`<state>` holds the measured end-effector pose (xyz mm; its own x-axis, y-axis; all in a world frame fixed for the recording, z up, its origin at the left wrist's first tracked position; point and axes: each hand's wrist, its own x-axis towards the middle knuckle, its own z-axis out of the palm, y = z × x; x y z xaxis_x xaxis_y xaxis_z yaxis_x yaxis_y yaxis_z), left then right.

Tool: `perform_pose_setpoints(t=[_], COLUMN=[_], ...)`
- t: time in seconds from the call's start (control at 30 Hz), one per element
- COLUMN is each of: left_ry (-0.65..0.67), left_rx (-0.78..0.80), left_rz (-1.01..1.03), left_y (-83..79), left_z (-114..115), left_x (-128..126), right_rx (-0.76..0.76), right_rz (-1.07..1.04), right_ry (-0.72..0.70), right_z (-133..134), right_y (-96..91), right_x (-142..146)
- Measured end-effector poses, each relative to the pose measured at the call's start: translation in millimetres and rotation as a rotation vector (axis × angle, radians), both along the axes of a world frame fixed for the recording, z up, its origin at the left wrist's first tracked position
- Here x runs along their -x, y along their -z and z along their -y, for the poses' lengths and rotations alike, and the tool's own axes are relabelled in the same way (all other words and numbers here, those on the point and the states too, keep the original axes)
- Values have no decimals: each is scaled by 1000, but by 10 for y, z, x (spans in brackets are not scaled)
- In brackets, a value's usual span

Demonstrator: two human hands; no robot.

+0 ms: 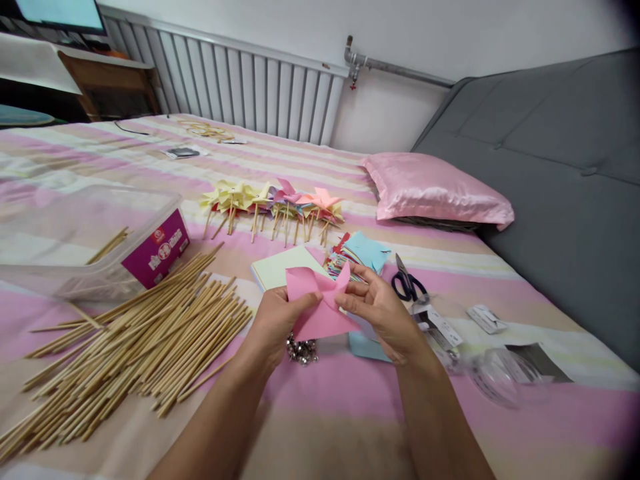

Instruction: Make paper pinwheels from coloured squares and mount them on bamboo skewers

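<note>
viewed through the head camera, i log a striped bed sheet (pixel 330 420) beneath both hands and well beyond them; a grey headboard (pixel 540 153) rises to their right; a heap of wooden sticks (pixel 150 347) lies left of the left hand (pixel 277 317); a clear plastic box (pixel 156 252) stands past that heap, more sticks inside; a pink pillow (pixel 440 187) lies beyond and right of the right hand (pixel 383 307); a row of paper pinwheels (pixel 233 197) lies ahead of both hands; i note the left hand pinching the left side of the pink paper (pixel 325 319), the right hand pinching its right side, thumb against fingers; it sits between them, corners curled up; a stack of pale paper (pixel 281 263) lies just past it; dark-handled scissors (pixel 407 280) lie beyond and right of the right hand; silver metal pieces (pixel 302 351) lie just right of the left hand.
</note>
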<state>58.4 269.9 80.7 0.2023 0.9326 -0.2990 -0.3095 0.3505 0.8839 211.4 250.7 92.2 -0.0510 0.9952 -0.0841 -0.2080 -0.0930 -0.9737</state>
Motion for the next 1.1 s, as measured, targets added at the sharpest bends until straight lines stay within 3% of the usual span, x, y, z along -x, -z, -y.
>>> perform_pose_setpoints(t=[0.23, 0.47, 0.6, 0.77, 0.9, 1.1], left_ry=[-187, -341, -388, -353, -336, -289], left_rx=[34, 55, 104, 149, 153, 155], left_rz=[94, 168, 233, 300, 361, 367], left_y=[3, 25, 52, 61, 17, 26], left_z=[-26, -72, -93, -109, -80, -49], left_x=[8, 13, 28, 35, 1, -29], right_rx=[-79, -325, -327, -256, -276, -350], right_rz=[121, 349, 450, 483, 485, 547], right_ry=[103, 366, 136, -168, -211, -113], right_z=[6, 37, 87, 105, 83, 47], right_y=[-3, -2, -37, -42, -6, 62], right_x=[-37, -13, 9, 56, 119, 179])
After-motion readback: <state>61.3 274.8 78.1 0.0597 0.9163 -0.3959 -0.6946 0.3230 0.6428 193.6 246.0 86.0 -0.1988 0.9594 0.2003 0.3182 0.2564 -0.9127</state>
